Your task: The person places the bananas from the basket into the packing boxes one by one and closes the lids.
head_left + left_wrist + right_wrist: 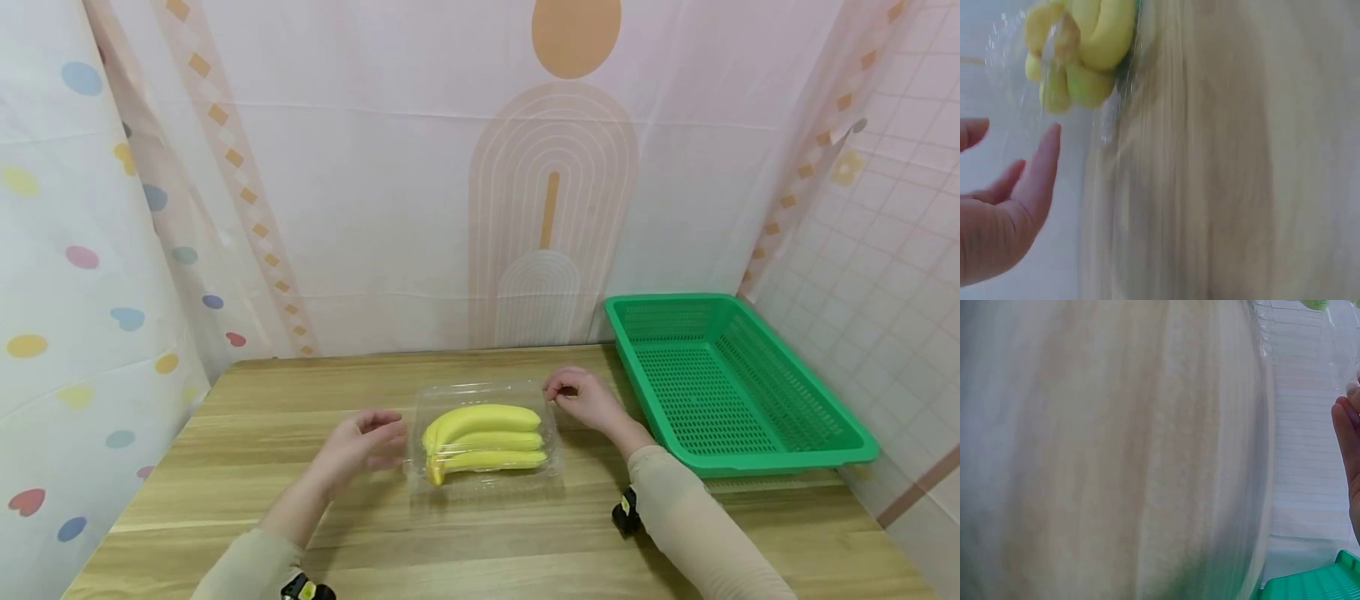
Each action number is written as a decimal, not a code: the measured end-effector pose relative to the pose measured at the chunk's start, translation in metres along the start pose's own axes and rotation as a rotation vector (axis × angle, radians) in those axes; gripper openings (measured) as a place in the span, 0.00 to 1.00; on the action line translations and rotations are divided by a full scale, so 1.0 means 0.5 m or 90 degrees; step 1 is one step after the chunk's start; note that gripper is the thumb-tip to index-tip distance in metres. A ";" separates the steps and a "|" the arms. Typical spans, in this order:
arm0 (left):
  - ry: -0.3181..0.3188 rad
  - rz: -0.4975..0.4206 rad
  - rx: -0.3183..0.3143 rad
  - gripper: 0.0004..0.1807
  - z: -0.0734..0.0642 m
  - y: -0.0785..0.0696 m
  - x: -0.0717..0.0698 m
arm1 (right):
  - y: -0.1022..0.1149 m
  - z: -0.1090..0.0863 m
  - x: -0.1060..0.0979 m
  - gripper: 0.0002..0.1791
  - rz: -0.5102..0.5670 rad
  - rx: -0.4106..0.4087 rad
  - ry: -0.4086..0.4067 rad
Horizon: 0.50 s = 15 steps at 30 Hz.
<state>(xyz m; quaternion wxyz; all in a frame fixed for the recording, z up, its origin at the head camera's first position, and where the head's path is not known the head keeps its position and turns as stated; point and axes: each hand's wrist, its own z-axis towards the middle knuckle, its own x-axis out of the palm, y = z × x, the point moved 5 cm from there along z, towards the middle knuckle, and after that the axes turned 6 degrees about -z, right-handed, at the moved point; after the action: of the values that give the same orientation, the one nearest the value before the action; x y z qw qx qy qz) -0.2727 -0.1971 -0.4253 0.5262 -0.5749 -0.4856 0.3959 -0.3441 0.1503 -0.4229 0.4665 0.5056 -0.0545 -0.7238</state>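
A clear plastic clamshell box (487,483) sits on the table with a bunch of yellow bananas (483,437) inside. The stem end of the bunch faces left. At the box's far right corner, my right hand (588,400) pinches the plastic edge between thumb and fingers. In the right wrist view only the fingertips of that hand (1349,431) show, close against the clear plastic. My left hand (360,450) is beside the box's left side, fingers loosely bent and apart from each other. The left wrist view shows its fingers (1041,169) near the stem end of the bananas (1091,37).
To the right stands a green plastic basket (757,462) with perforated walls and floor, close to my right forearm. The wooden table (247,433) reaches back to a patterned curtain (375,208), and more curtain hangs at both sides.
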 end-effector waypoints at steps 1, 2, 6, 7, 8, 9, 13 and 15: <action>0.002 -0.006 -0.010 0.30 -0.005 0.002 0.002 | 0.000 0.000 0.000 0.15 0.000 0.000 0.000; 0.009 -0.012 -0.019 0.31 -0.010 0.004 0.005 | -0.001 0.000 0.001 0.15 0.000 0.000 0.000; 0.022 -0.051 -0.054 0.32 -0.028 0.012 0.015 | 0.001 -0.001 0.000 0.15 0.003 -0.003 -0.004; 0.026 -0.055 -0.059 0.32 -0.032 0.014 0.018 | 0.001 -0.001 0.000 0.15 0.003 -0.004 -0.004; 0.029 -0.058 -0.064 0.32 -0.037 0.015 0.020 | 0.002 -0.001 0.000 0.15 0.003 -0.005 -0.005; 0.031 -0.061 -0.069 0.32 -0.041 0.016 0.023 | 0.002 -0.001 -0.001 0.15 0.003 -0.005 -0.005; 0.051 -0.077 -0.075 0.34 -0.054 0.019 0.034 | 0.003 0.000 -0.001 0.15 0.000 -0.006 -0.004; 0.057 -0.096 -0.080 0.34 -0.059 0.020 0.038 | 0.003 0.000 -0.001 0.15 0.000 -0.007 -0.004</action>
<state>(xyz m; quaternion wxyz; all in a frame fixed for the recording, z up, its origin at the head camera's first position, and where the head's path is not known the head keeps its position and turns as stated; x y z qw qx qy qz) -0.2385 -0.1847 -0.4303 0.5386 -0.5858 -0.5271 0.2983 -0.3429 0.1500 -0.4216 0.4690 0.5005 -0.0517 -0.7259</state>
